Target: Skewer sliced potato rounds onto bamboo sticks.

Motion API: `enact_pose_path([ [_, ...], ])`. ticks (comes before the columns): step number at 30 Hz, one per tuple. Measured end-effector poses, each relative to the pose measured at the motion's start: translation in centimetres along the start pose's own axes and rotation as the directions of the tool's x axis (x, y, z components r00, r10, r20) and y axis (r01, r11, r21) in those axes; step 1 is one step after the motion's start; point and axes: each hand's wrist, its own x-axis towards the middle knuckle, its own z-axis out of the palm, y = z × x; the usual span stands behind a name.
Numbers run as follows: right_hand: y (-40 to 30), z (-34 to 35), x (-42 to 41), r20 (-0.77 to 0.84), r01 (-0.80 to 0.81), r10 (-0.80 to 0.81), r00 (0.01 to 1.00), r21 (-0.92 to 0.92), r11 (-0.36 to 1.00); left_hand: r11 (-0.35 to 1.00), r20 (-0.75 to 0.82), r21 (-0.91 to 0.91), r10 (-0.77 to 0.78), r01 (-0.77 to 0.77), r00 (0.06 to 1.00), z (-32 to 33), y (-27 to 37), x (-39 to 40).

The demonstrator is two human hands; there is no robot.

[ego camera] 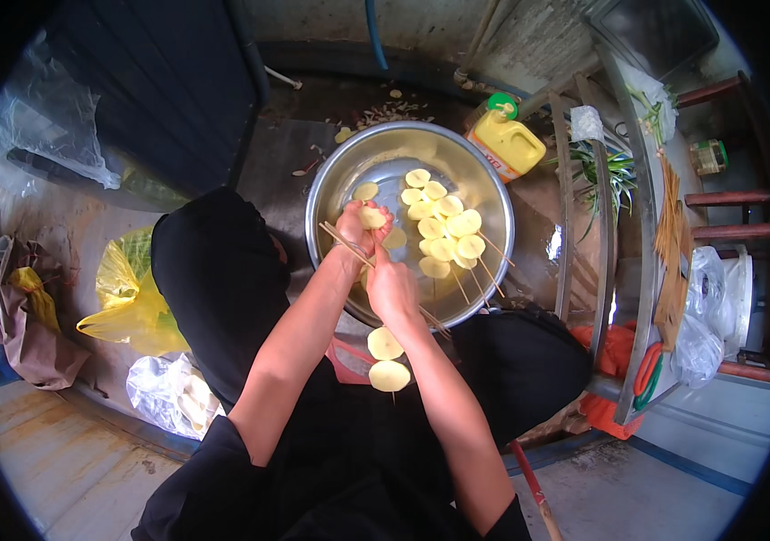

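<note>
A large stainless steel basin [317, 203] stands before me. Over its left part my left hand [361, 226] holds a round pale-yellow slice, which looks like potato [372, 217], in its palm. My right hand [390, 280] is close against it, closed on thin wooden skewers [346, 243] that cross both hands. Two threaded slices [388, 375] hang on a skewer below my right hand, by the forearm. Skewered slices [449, 223] lie bunched in the right half of the basin, sticks pointing to its lower right rim. Some loose slices [366, 191] lie near my left hand.
A yellow jug [508, 145] stands beyond the basin's upper right rim. Peelings [392, 115] are scattered on the floor behind it. At right, a metal-framed rack [642, 203] bears a bundle of wooden skewers [668, 209] and plastic bags. A yellow plastic bag [131, 297] lies left of my leg.
</note>
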Motion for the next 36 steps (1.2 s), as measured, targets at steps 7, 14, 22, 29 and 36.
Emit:
enact_pose_path([
  [7, 0.6, 0.2, 0.7, 0.001, -0.011, 0.011, 1.0, 0.006, 1.0, 0.991, -0.048, 0.133, -0.019, 0.025, 0.999, 0.2, -1.2, -1.1],
  [14, 2.3, -0.1, 2.2, -0.171, -0.058, 0.08, 0.982, 0.132, 0.99, 0.977, 0.036, 0.197, -0.093, 0.085, 0.995, 3.4, -3.0, -2.5],
  [22, 1.2, -0.9, 1.8, -0.278, 0.045, 0.03, 0.96, 0.258, 0.965, 0.966, 0.098, 0.254, 0.022, -0.046, 0.995, 3.6, -2.4, -3.1],
  [29, 1.9, -5.3, 3.2, -0.137, 0.011, 0.005, 0.991, 0.114, 0.993, 0.933, 0.033, 0.357, 0.048, -0.056, 0.998, 3.9, -2.3, -3.6],
  [36, 3.5, -7.3, 8.0, -0.052, -0.037, 0.042, 0.998, 0.099, 0.994, 0.872, 0.114, 0.49, -0.054, -0.009, 0.992, 6.0, -5.1, -5.1],
])
